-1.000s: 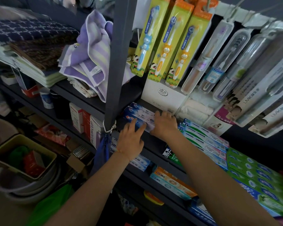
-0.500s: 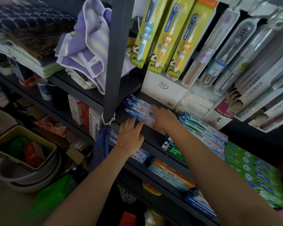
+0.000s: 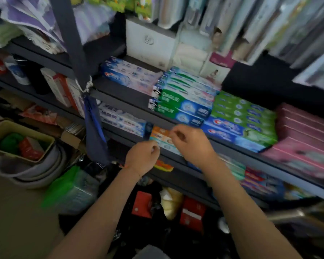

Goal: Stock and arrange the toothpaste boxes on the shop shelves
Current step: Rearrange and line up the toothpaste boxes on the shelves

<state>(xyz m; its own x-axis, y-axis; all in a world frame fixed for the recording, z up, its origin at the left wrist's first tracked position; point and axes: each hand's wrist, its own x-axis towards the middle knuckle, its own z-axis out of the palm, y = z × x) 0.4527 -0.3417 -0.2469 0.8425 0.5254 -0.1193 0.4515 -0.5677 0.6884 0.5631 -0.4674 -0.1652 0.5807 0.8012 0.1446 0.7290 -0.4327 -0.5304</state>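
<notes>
At the far left a tan basket [image 3: 2, 131] sits in stacked grey basins [image 3: 26, 174] on the floor, with a green package [image 3: 67, 186] beside them. A dark shelf post [image 3: 71, 43] rises past folded purple towels [image 3: 32, 14], and a blue cloth [image 3: 94, 131] hangs tied to it.

Right of the post, on the upper shelf [image 3: 123, 94], blue and white toothpaste boxes [image 3: 127, 75] lie flat. Next to them is a stack of green and blue toothpaste boxes [image 3: 181, 101], then bright green boxes [image 3: 243, 113], then pink boxes [image 3: 305, 135] at the far right. On the shelf below, pale blue boxes [image 3: 120, 118] lie at the left.

The left hand [image 3: 141, 157] hovers in front of the lower shelf edge, its fingers loosely curled with nothing visibly held; blur leaves it unclear whether the fingertips touch anything. An orange and white toothpaste box [image 3: 160, 137] lies on the lower shelf just above and right of this hand, between the two hands. The right hand [image 3: 191, 144] is at that box's right end, fingers curled; whether it pinches the box or only hovers in front of it cannot be told. More boxes [image 3: 232, 167] continue along the lower shelf to its right.
</notes>
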